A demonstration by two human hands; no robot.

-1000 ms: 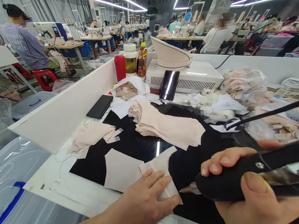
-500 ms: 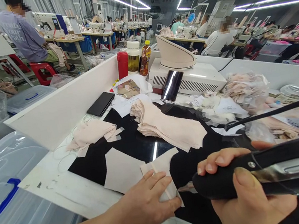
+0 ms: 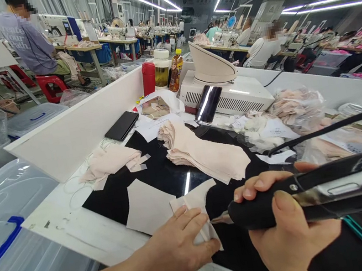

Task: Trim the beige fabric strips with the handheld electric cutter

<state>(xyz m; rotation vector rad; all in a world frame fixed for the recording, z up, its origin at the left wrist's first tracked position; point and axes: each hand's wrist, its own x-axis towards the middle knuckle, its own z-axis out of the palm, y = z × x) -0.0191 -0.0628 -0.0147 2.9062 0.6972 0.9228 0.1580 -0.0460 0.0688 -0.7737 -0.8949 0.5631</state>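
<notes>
My left hand lies flat with fingers spread on a pale pink fabric piece, pressing it down on the black work surface. Wrapped in my right hand is a black handheld tool with a metal strip along its body. Its pointed metal tip is at the fabric's right edge, just right of my left fingers. The pale fabric continues to the left as a wider panel. Beyond my hands lies a stack of pink fabric pieces.
A black phone and a crumpled pink cloth lie at the left. Behind stand a red bottle and a white machine. Bagged fabric and a black cable are at the right.
My right hand and the tool have moved slightly up and left, with the tip now higher along the fabric's edge. My left hand has barely moved.
</notes>
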